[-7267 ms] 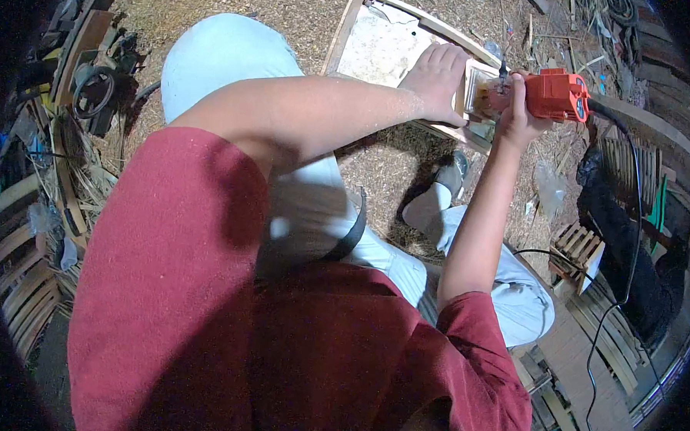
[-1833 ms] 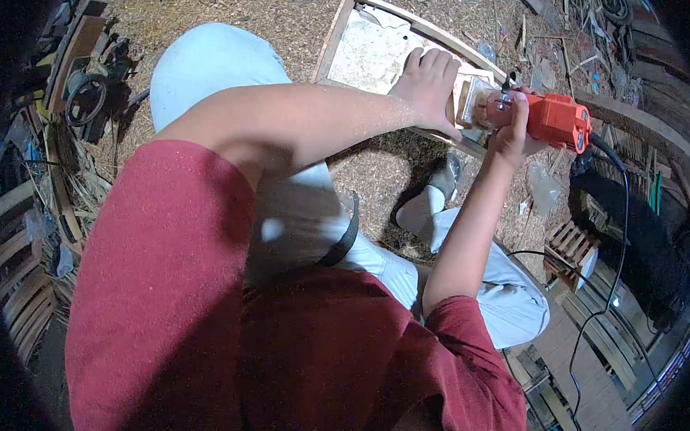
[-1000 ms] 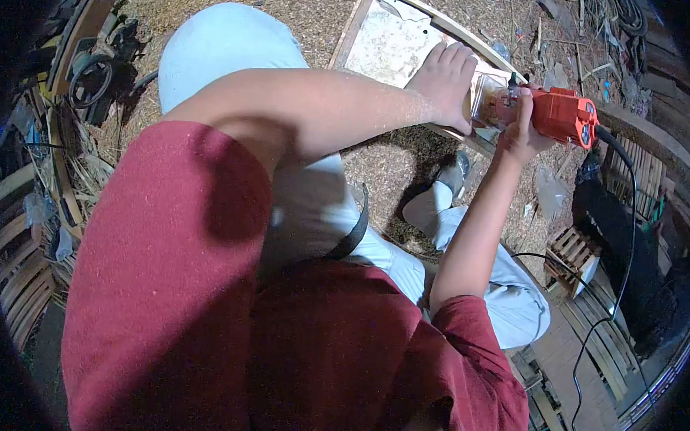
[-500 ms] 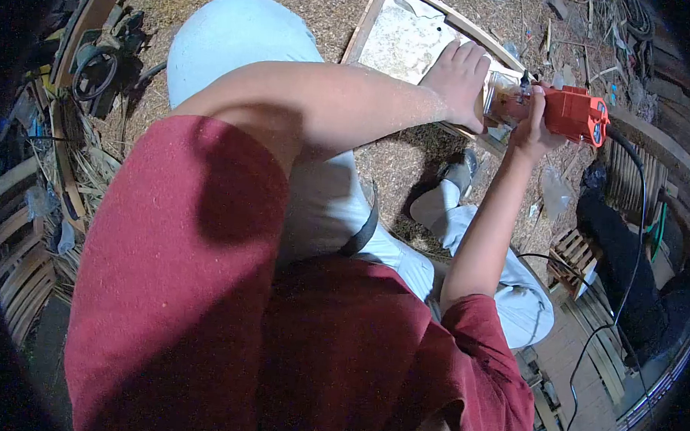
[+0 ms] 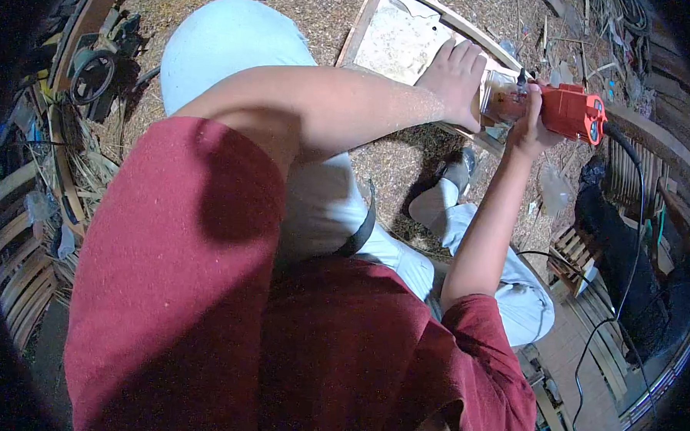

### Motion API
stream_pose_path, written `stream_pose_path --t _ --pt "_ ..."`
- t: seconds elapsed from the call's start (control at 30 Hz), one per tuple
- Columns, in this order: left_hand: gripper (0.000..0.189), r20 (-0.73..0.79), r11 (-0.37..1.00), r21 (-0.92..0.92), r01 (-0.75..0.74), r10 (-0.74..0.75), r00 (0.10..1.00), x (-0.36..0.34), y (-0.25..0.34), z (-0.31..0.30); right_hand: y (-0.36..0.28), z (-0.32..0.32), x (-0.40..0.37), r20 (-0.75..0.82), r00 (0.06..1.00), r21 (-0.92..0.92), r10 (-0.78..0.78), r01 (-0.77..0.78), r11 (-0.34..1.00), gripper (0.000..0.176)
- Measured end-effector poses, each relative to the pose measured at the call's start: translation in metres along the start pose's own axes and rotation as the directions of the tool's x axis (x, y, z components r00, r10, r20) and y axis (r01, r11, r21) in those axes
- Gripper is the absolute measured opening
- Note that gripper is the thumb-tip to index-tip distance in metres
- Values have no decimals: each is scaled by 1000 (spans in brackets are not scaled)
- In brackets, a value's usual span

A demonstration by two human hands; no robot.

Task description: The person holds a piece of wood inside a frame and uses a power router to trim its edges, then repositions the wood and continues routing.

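Observation:
My right hand point(image 5: 527, 125) grips an orange power router point(image 5: 567, 111) whose clear base rests on the near rail of a wooden frame point(image 5: 358, 27). My left hand point(image 5: 456, 75) lies flat on that frame just left of the tool, fingers together and pressing down. The frame holds a pale panel point(image 5: 403, 41) dusted with sawdust. A black cord point(image 5: 630, 220) runs from the tool's back down to the right. The cutter itself is hidden under the tool.
Sawdust and shavings cover the ground point(image 5: 393, 167). My foot in a pale shoe point(image 5: 438, 200) is under the frame. Curved wooden strips and a dark wheel point(image 5: 89, 77) lie at the left. A small slatted crate point(image 5: 573, 252) and slatted planks point(image 5: 610, 319) sit at the right.
The router and my right hand shifted slightly along the frame's near rail; my left hand stayed pressed flat beside it. The view swayed a little.

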State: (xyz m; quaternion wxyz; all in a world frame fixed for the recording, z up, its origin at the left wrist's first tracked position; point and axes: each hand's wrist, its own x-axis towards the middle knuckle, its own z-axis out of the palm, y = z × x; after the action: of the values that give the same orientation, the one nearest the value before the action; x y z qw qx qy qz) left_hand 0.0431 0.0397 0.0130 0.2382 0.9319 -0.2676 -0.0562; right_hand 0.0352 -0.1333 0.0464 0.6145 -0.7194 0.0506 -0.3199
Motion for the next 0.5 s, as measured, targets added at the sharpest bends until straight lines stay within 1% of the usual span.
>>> stream_pose_path --t 0.2,0.3,0.4,0.5 --pt "128 18 999 -42 10 -9 1000 0 0 -3 3 -9 -1 21 1000 -56 12 -10 998 52" --pt "128 23 999 -54 9 -8 1000 0 0 -2 2 -10 -2 42 999 -17 -6 7 1000 57" --pt "129 31 998 -55 7 -5 1000 0 0 -2 -4 -9 -6 41 999 -23 26 -25 999 61" --pt "129 34 998 -57 9 -7 999 1 0 -2 -3 -9 -5 44 999 0 15 -15 1000 61"
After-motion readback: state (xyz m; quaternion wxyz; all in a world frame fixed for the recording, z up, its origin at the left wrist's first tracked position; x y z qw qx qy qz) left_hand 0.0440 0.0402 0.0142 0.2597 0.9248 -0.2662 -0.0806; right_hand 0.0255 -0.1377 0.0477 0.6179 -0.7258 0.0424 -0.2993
